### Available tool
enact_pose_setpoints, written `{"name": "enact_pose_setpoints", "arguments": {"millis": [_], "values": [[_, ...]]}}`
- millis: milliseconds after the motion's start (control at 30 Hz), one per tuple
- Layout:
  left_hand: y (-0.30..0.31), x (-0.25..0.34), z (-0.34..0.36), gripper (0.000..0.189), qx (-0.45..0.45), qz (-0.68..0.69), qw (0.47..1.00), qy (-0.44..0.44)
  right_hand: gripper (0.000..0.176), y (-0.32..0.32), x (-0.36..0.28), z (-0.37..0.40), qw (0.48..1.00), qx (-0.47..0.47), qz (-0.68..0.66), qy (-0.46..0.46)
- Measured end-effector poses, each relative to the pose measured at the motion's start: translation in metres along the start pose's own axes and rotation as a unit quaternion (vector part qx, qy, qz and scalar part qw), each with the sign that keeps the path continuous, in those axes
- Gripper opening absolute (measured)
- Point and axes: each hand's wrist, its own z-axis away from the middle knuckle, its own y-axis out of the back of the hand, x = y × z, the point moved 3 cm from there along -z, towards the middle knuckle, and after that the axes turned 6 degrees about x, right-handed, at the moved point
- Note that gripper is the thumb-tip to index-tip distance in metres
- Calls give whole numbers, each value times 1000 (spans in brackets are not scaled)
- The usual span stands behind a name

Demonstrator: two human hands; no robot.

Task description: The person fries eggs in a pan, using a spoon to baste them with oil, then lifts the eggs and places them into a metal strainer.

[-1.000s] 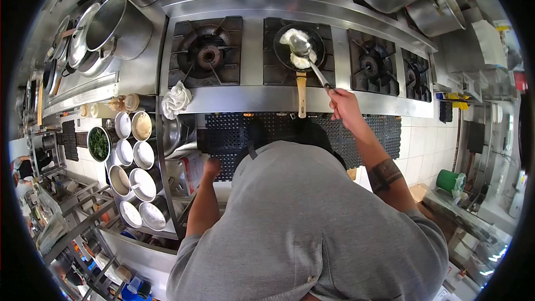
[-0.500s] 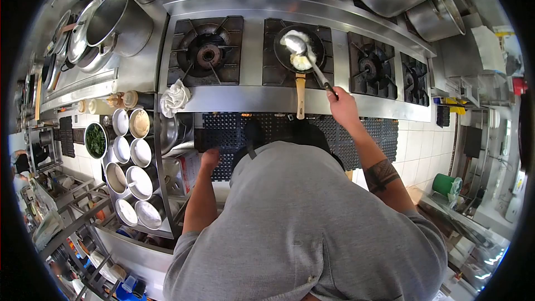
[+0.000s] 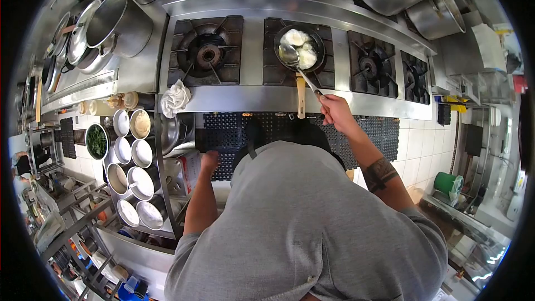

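A long-handled metal spoon is in my right hand, whose fingers are closed round the dark end of its handle. The spoon's bowl rests in a small dark frying pan, at the left of its inside. Two white eggs cook in the pan, one behind the other, with clear shiny fat around them. The pan sits on a burner, and its wooden handle points toward me, untouched. Low beside my body hangs my left hand, near the metal tub rack; its fingers are hidden from above.
An unlit burner lies left of the pan, with more burners to the right. A crumpled white cloth lies on the stove's front edge. Tubs of white contents and chopped greens stand at left. Large pots stand behind them.
My right hand has moved slightly left and toward me. The spoon's bowl has shifted from over the rear egg to the pan's left side, uncovering both eggs.
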Motion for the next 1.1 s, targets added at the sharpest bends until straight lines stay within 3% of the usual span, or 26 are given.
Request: {"name": "enact_pose_setpoints", "arguments": {"millis": [33,133,267,367,400,467,533,600,633,667,700,833,900,1000,1100], "values": [[-1,7,5,14,1,1,1000,0,27,-1,0,4,994,-37,-98,-34],[1,25,16,14,3,-18,1000,-11,25,5,0,7,989,-43,-138,-40],[-9,-10,-19,17,-38,-145,983,-104,29,10,-15,4,996,-8,-89,-16],[-12,-32,-33,16,-19,-148,975,-163,31,15,-28,-10,986,102,111,73],[-12,-32,-34,15,-1,-126,973,-192,31,16,-27,-19,986,102,111,72],[-7,-23,-23,16,-22,-138,976,-165,32,18,-34,-28,869,229,348,267],[-4,-25,-17,17,-40,-147,979,-136,32,14,-46,-20,863,241,376,238],[-2,-27,-16,18,-7,-142,964,-226,33,12,-51,-16,854,254,403,210],[-3,-23,-11,18,-6,-141,964,-225,33,12,-52,-14,842,266,411,225],[-2,-15,-1,19,9,-110,984,-143,34,13,-52,-13,831,278,418,240],[-1,-11,7,21,24,-78,995,-60,34,15,-49,-14,831,277,419,241],[-7,-24,2,26,-8,-57,998,-1,33,14,-39,-7,871,215,379,226],[-13,-47,-22,22,-17,-167,970,-174,33,10,-38,-2,888,191,358,217],[-6,-20,3,17,-28,-187,965,-180,32,8,-24,-8,893,177,354,216],[-11,-45,-28,16,-34,-168,964,-201,31,5,-16,-10,874,164,369,271]]}}
